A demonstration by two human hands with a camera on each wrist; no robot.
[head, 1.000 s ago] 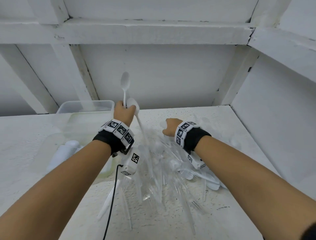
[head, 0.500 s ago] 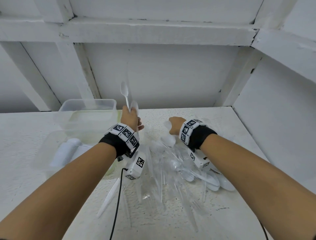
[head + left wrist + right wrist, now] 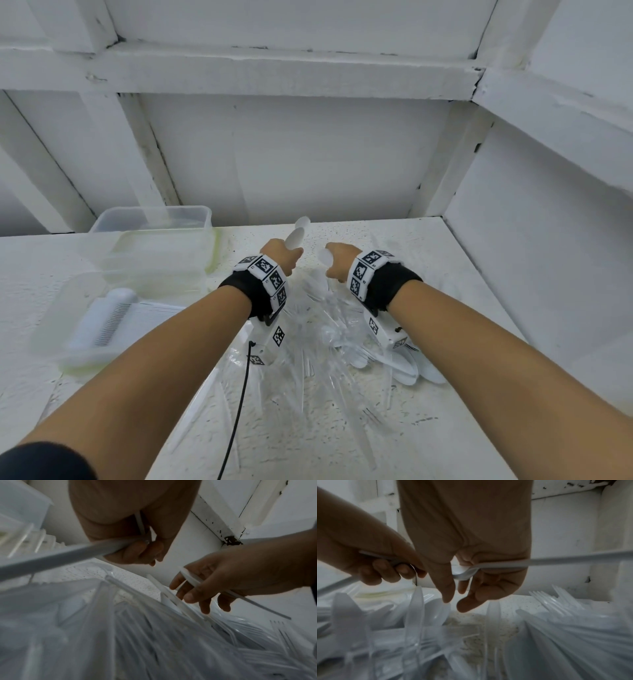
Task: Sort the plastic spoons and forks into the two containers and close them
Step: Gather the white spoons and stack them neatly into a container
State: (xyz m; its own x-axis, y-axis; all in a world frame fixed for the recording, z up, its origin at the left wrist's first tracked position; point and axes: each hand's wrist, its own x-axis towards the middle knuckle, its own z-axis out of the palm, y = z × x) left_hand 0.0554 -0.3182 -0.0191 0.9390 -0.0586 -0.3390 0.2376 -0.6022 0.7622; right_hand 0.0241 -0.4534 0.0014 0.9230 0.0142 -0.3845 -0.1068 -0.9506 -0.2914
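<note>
Bright, even white light in the head view, soft shadows, wide-angle bend at the edges, containers smeared by blur, both wrist views dim and grainy, cutlery pile out of focus, hands dark against pale walls

The scene was viewed from head height, forward and down over both forearms, toward a white table set against a wall. The left wrist view was taken from low under the left hand, close above a heap of cutlery, facing the right hand. The right wrist view was taken likewise from under the right hand. Both hands and the heap were shared by all three views.
</note>
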